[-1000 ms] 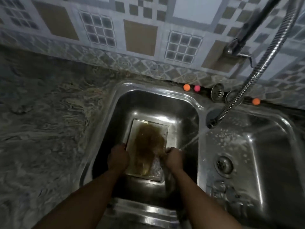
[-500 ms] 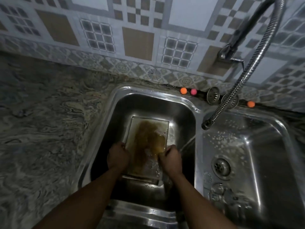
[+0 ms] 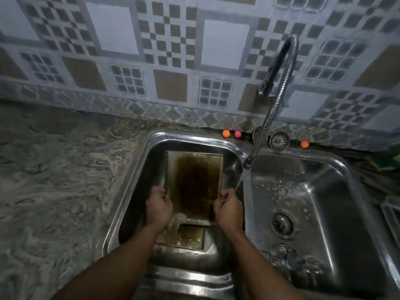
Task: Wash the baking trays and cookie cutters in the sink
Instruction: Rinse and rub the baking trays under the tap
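Observation:
A rectangular metal baking tray (image 3: 194, 180) with a dark brown stain down its middle stands tilted up in the left basin of the steel sink (image 3: 134, 182). My left hand (image 3: 159, 207) grips its left edge and my right hand (image 3: 227, 207) grips its right edge, both near the lower end. Dirty water runs off the bottom edge. Below it a second stained tray (image 3: 190, 237) lies flat on the basin floor. No cookie cutters are visible.
A flexible tap hose (image 3: 268, 120) hangs with its nozzle above the divider between basins. The right basin (image 3: 337, 213) has a drain (image 3: 281, 223). Small orange and pink balls (image 3: 226, 133) and a strainer (image 3: 279, 141) sit on the back ledge. Marbled counter (image 3: 60, 180) lies left.
Both hands have lifted the tray's near end and tilted it up toward the back of the basin, uncovering a second tray underneath. The camera view has pulled back and up.

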A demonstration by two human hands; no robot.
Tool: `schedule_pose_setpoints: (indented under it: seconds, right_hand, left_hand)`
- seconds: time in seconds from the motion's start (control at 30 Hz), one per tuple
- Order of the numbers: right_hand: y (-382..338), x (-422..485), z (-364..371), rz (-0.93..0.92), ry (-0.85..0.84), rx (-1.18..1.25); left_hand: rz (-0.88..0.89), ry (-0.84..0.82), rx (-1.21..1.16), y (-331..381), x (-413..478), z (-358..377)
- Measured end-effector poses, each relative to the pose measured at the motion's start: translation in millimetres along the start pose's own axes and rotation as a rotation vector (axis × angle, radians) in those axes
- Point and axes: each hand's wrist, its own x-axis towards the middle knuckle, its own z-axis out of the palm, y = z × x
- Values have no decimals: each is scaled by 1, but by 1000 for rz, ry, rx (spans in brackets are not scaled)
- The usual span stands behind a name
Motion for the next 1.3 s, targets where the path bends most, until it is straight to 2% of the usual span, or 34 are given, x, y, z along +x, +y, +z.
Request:
schedule_pose_setpoints:
  seconds: [0.23,0.33,0.43,0.5,0.57,0.63,0.7,0.77,0.83,0.9,0.97,1.07,1.17,1.23,1.3]
  right_hand:
    - [1,6,-44,58,139,52]
    - [4,9,-65,86,263,58]
    - [18,13,-83,93,286,68]
    - [27,12,-93,66,269,-12]
    - [33,11,-98,-60,275,-355]
    - [31,7,-96,-203,161,-730]
    - [24,6,-88,-336,-81,-794]
    - [17,11,-87,-331,-217,-770]
    - [15,29,-90,-249,-169,-757]
    - [12,52,-94,-176,-82,-725]
    - [5,73,-93,-185,-50,-726]
    - [-9,89,-82,-298,-92,-731]
    - [-18,82,-68,-509,-279,-835]
    - [-16,65,-65,-648,-364,-815]
    - [-2,48,-66,-654,-381,-754]
  left_hand:
    - [149,17,-89,46,-21,21]
    - [152,-154,-170,65,-33,34]
    - [37,-378,-343,79,-42,48]
    - [-9,-438,-424,81,-47,57]
    - [20,-442,-425,85,-54,63]
    - [63,-435,-407,88,-62,67]
    - [113,-434,-388,90,-71,71]
    - [135,-420,-386,89,-76,76]
    - [127,-400,-404,91,-78,78]
    - [195,-387,-362,94,-81,78]
    - [264,-367,-306,95,-83,77]
    - [237,-342,-295,95,-75,77]
    - [242,-320,-253,98,-69,76]
    - [233,-309,-258,98,-67,74]
    - [201,-309,-283,92,-68,74]
